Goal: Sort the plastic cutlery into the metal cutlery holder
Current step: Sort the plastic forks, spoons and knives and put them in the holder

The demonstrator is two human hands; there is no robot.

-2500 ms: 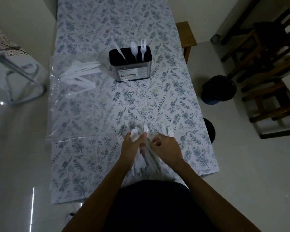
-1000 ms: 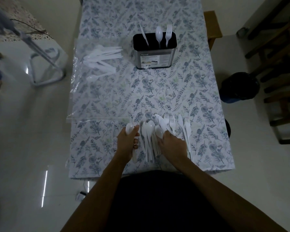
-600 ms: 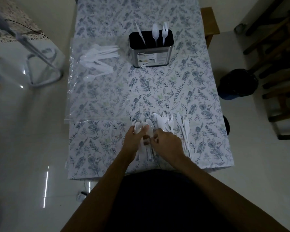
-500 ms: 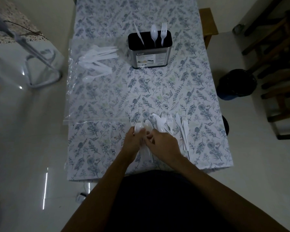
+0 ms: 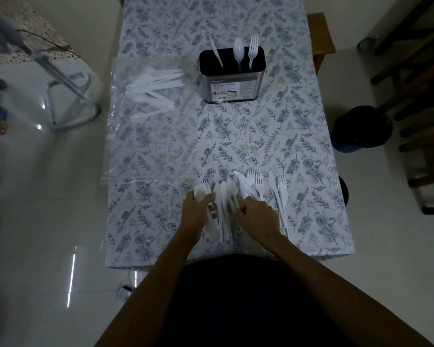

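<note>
A metal cutlery holder stands upright at the far middle of the table, with a white knife, a spoon and a fork sticking out of it. Several white plastic spoons, forks and knives lie in a loose row at the near edge. My left hand grips white plastic spoons by their handles. My right hand has its fingers curled among the pieces beside it and pinches a white plastic piece; which kind I cannot tell.
A clear plastic bag lies on the left of the floral tablecloth with more white cutlery inside. A dark bin and wooden chairs stand to the right, a metal-framed stand to the left.
My hands had come together over the row half a second ago and have now drawn slightly apart. The left hand keeps its spoons; the right hand has shifted right among the pieces.
</note>
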